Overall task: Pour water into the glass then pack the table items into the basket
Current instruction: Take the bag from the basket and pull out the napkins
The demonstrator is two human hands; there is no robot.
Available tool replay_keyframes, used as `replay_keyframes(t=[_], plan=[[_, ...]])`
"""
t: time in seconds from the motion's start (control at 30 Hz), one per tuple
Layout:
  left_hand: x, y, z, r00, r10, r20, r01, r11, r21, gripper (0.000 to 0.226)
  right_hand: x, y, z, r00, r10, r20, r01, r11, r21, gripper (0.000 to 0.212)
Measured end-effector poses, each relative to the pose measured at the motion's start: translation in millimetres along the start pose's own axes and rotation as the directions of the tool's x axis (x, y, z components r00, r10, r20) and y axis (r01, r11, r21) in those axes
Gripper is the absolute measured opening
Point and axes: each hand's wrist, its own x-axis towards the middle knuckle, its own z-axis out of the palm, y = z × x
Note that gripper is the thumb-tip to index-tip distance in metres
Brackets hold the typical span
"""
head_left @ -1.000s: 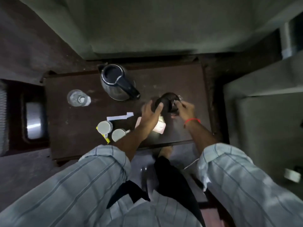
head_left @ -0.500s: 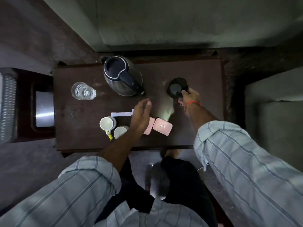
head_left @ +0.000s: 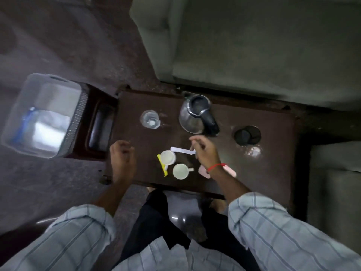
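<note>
Right hand (head_left: 203, 153) off dark cup (head_left: 247, 135)

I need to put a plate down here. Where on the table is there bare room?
Bare patches: right end, beyond the black lid; between glass and kettle. Crowded: the front middle, around both cups and the right hand.

On the desk (head_left: 273, 159): glass (head_left: 150, 119) at far left, kettle (head_left: 196, 114) to its right, lid (head_left: 247, 135) further right, well apart. Nearer the front edge, two cups (head_left: 168, 157) (head_left: 180, 171) side by side, a sachet (head_left: 162, 165) just left of them, a paper strip (head_left: 182, 150) just behind. Right of the cups, what may be two small packets (head_left: 230, 171), partly hidden under the right hand (head_left: 205, 153). Off the desk's left end, the basket (head_left: 76, 118), some wrapped items (head_left: 45, 130) lying inside.
</note>
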Motion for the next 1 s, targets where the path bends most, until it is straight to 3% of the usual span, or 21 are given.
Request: replay_keyframes(t=[0.13,0.23,0.4,0.5,0.63,0.87,0.97,1.0], plan=[[41,-49,-86,0.968,-0.102,-0.228,0.102,0.995,-0.013,0.027,9,-50,110,0.932,-0.029,0.362,0.052,0.997,-0.052,0.027],[76,-80,-140,0.923,-0.200,-0.330,0.192,0.980,-0.058,0.031,16,-87,192,0.871,-0.030,0.490,0.070,0.996,-0.062,0.031],[133,-127,-199,0.898,-0.275,-0.342,0.281,0.959,-0.035,0.031,21,-131,317,0.751,-0.018,0.660,0.146,0.979,-0.140,0.034],[171,-142,-215,0.877,-0.358,-0.319,0.356,0.932,-0.069,0.029,27,-145,372,0.720,0.021,0.694,0.161,0.967,-0.196,0.034],[225,-165,-218,0.807,-0.565,-0.175,0.550,0.825,-0.126,0.036,42,-150,413,0.721,0.063,0.690,0.151,0.958,-0.245,0.032],[273,-181,-194,0.613,-0.788,0.064,0.733,0.537,-0.417,0.054,73,-141,414,0.791,0.147,0.594,0.050,0.952,-0.302,0.029],[282,-188,-188,0.556,-0.829,0.058,0.763,0.481,-0.433,0.053,83,-135,406,0.800,0.177,0.573,0.019,0.947,-0.319,0.027],[283,-190,-189,0.511,-0.859,0.025,0.745,0.429,-0.510,0.047,85,-133,402,0.805,0.180,0.565,0.012,0.948,-0.319,0.025]])
